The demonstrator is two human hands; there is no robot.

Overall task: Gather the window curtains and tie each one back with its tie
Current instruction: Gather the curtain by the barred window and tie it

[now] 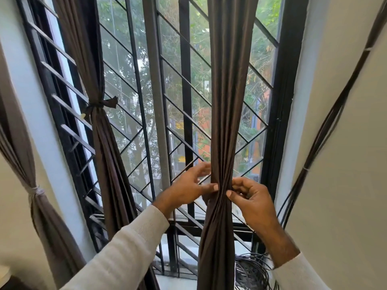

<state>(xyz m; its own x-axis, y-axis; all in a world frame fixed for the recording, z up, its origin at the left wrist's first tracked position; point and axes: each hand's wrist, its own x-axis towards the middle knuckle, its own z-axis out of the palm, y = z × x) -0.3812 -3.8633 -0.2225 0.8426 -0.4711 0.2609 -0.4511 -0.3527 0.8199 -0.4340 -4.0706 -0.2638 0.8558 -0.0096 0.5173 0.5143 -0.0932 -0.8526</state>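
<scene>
Your left hand's fingers (204,187) curl round the right curtain (225,101), thumb pressing its gathered waist; right hand (251,203) pinches the folds beside it. Keep that bunch tight while wrapping the tie, which I cannot see here.

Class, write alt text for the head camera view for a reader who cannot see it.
Two hands, left and right, pinch a gathered brown curtain at a barred window. Further left, a second curtain is already tied back.
</scene>
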